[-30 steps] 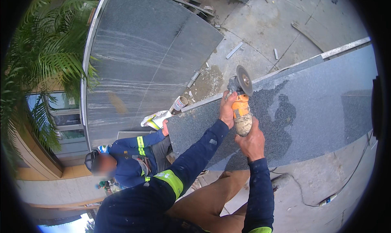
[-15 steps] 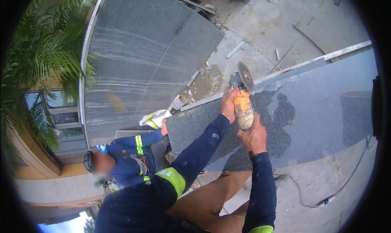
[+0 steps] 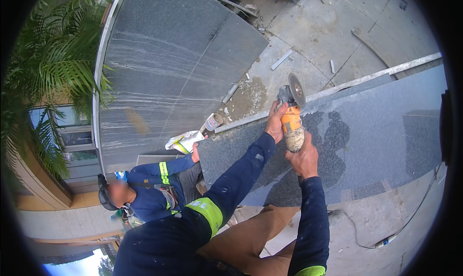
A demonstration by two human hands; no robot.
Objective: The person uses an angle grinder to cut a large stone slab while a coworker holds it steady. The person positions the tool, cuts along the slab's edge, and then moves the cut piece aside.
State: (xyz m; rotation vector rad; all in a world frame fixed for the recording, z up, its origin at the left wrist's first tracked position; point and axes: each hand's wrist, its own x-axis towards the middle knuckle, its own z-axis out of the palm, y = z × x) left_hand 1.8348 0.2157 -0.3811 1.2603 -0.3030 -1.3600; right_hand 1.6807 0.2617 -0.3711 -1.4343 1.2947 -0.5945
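An orange and black angle grinder (image 3: 292, 120), its body smeared with pale dust, is held between my two hands above a long grey stone slab (image 3: 376, 131). My left hand (image 3: 275, 125) wraps the front of the grinder near its dark metal head. Farther back, my right hand (image 3: 305, 159) grips the dusty rear end of the body. The round cutting disc (image 3: 296, 90) stands on edge at the far end of the tool, close to the slab's far edge. Whether the disc touches the stone I cannot tell.
To the left a co-worker (image 3: 154, 184) has a hand at the slab's left end. Beyond it lie a bucket (image 3: 212, 121), a white bag (image 3: 184, 142) and a large grey panel (image 3: 164, 59). A cable (image 3: 354, 228) runs over the floor at the right. Metal offcuts (image 3: 281, 60) litter the ground.
Both my hands and the grinder have shifted slightly to the right. The co-worker's head has turned a little. My grip is the same.
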